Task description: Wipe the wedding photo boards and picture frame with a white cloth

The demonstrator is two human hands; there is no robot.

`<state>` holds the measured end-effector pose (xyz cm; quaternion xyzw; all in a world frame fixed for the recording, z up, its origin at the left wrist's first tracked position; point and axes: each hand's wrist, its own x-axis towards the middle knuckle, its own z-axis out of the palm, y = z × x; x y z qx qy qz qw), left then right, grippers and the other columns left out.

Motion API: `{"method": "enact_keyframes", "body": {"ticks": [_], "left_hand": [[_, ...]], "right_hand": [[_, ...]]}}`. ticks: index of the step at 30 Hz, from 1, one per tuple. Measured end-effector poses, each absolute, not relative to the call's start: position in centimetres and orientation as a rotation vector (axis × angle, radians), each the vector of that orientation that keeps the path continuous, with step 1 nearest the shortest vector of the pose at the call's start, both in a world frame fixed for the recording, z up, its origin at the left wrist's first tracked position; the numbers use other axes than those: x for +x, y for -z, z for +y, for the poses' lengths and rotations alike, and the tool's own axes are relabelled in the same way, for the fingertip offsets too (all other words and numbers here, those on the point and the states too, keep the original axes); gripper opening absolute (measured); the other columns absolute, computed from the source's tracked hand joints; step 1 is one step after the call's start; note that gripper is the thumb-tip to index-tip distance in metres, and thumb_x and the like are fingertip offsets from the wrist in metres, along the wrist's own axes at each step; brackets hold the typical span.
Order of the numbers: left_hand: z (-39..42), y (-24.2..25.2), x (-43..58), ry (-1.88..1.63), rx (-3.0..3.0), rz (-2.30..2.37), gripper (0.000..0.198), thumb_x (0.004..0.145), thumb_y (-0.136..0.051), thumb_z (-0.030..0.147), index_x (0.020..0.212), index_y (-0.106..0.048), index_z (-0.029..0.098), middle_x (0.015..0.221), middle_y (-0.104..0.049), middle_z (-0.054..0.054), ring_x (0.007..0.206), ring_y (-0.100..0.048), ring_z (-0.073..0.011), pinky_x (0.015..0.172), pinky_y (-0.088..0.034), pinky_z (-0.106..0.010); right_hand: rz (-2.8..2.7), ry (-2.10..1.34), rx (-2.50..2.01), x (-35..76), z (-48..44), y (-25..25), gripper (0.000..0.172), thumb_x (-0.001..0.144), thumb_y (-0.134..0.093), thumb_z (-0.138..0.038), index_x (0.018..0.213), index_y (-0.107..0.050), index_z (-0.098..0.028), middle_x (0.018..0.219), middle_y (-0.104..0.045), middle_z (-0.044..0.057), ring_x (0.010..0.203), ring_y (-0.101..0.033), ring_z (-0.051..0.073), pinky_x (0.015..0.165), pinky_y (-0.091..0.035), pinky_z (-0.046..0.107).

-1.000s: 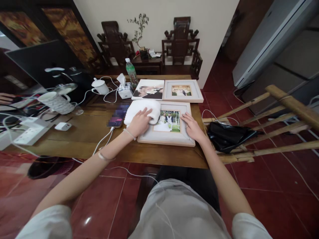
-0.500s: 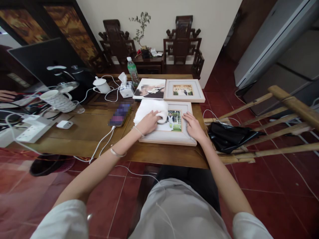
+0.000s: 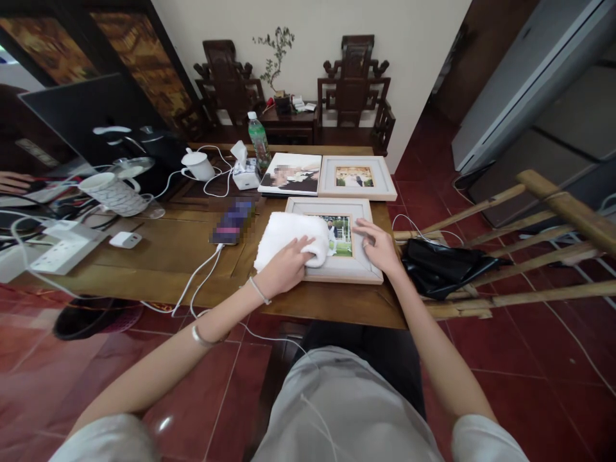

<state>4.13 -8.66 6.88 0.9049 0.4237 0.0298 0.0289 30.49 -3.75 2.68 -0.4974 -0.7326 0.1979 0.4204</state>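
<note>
A picture frame with a light wooden edge and a pale mat lies flat near the front of the table, a photo in its middle. Over its left part lies a folded white towel, which hides that side and part of the photo. My left hand grips the towel's near right part, fingers curled on it. At the frame's right border is my right hand, holding nothing, fingers apart; whether the fingertips touch the frame I cannot tell. Behind lie a second framed photo and a photo album.
Left of the towel lies a phone on a white cable. Farther left are a power strip, a patterned mug and another person's hand. A tissue box and bottle stand behind. A bamboo rack is at right.
My left hand and the towel have moved toward me over the frame, baring its far left corner. The fingers of my right hand have lifted and spread slightly.
</note>
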Motion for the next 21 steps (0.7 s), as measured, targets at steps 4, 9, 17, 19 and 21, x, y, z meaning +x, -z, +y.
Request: {"method": "enact_keyframes", "body": {"ticks": [4,9,17,19,21], "left_hand": [[-4.0,-6.3,4.9,-0.107,2.809,1.404,0.047,0.078,-0.041,0.0,0.12,-0.06,0.004,0.148,-0.042,-0.02,0.142,-0.032,-0.0291,0.116,-0.03,-0.045],[0.1,-5.7,5.3,-0.179,2.854,1.426,0.048,0.076,-0.04,-0.001,0.117,-0.063,0.009,0.148,-0.044,-0.015,0.141,-0.033,-0.026,0.115,-0.031,-0.044],[-2.4,-6.0,5.5,-0.089,2.86,1.437,0.045,0.077,-0.042,0.001,0.115,-0.064,0.009,0.148,-0.042,-0.017,0.141,-0.034,-0.0301,0.114,-0.032,-0.048],[-4.0,-6.4,5.3,-0.052,2.838,1.406,0.043,0.077,-0.042,0.001,0.114,-0.064,0.007,0.148,-0.042,-0.018,0.14,-0.034,-0.0308,0.114,-0.033,-0.048],[-6.0,-6.9,5.1,-0.03,2.817,1.366,0.043,0.077,-0.042,0.0,0.113,-0.064,0.007,0.147,-0.043,-0.019,0.14,-0.034,-0.0309,0.114,-0.032,-0.047]], "right_hand": [[-1.807,-0.518,-1.208,30.6,-3.6,-2.5,0.047,0.07,-0.046,-0.002,0.104,-0.074,-0.019,0.13,-0.063,0.008,0.124,-0.056,0.022,0.107,-0.042,0.042],[-1.723,-0.616,-1.131,30.7,-3.1,-1.8,0.048,0.069,-0.045,-0.003,0.104,-0.073,-0.02,0.131,-0.062,0.007,0.125,-0.055,0.021,0.109,-0.04,0.043],[-1.936,-0.484,-1.233,30.9,-2.4,-1.2,0.056,0.069,-0.046,-0.005,0.12,-0.067,-0.015,0.134,-0.06,0.011,0.131,-0.048,0.025,0.116,-0.031,0.048],[-1.975,-0.456,-1.247,30.9,-2.3,-1.1,0.058,0.07,-0.045,-0.005,0.124,-0.064,-0.015,0.137,-0.058,0.01,0.134,-0.045,0.024,0.117,-0.03,0.048],[-2.0,-0.447,-1.255,31.0,-2.2,-0.9,0.06,0.072,-0.045,-0.005,0.128,-0.061,-0.017,0.141,-0.054,0.008,0.137,-0.041,0.024,0.118,-0.028,0.049]]}}
